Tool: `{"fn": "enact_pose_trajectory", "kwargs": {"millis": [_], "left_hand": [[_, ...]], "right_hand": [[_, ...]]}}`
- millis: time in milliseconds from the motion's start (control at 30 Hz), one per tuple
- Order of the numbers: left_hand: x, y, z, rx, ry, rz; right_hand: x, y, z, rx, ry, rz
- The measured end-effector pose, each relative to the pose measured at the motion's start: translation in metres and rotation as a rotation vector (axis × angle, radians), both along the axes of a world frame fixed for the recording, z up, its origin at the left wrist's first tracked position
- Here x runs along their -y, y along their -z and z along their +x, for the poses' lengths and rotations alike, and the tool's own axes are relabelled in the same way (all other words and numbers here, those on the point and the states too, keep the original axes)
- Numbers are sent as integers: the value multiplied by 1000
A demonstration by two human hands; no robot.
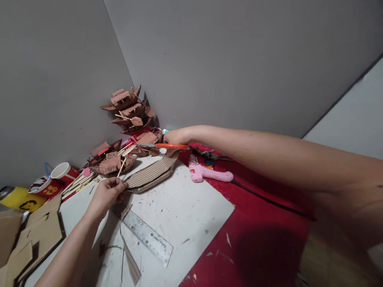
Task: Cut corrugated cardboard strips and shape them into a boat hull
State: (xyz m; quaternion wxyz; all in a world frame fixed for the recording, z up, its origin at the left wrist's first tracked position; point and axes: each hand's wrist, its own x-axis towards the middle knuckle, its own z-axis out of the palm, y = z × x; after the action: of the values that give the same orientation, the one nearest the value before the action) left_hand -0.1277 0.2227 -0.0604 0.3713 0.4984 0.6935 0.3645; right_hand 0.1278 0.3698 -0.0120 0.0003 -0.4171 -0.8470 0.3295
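Note:
A boat-shaped piece of ribbed cardboard [152, 172] lies over the white sheet [191, 203]. My left hand [110, 192] pinches its left tip between thumb and fingers. At its upper right end is my right hand [176, 140], closed, with an orange-handled tool [170, 146] held against the palm; the tool's thin metal part points left. Some of the right fingers are hidden behind the handle and the cardboard. Just right of the cardboard rests a pink glue gun [209, 174]. A metal ruler [149, 235] lies below the left hand.
Brown model boats [124, 99] are stacked in the corner, with more [112, 164] below. Wooden sticks [77, 184], red cups [64, 172], a yellow container [22, 199] and cardboard sheets [42, 235] stand or lie left. A black cord [275, 202] crosses the red surface [221, 247].

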Motion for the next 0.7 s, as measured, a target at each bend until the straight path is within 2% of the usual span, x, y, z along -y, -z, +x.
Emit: {"fn": "enact_pose_trajectory", "kwargs": {"millis": [200, 433, 700], "left_hand": [[-4, 1, 1, -17, 11, 4], [-6, -3, 2, -37, 6, -39], [0, -4, 0, -115, 1, -87]], "right_hand": [[7, -5, -4, -3, -4, -10], [7, -3, 1, -28, -21, -24], [8, -14, 13, -148, -113, -35]]}}
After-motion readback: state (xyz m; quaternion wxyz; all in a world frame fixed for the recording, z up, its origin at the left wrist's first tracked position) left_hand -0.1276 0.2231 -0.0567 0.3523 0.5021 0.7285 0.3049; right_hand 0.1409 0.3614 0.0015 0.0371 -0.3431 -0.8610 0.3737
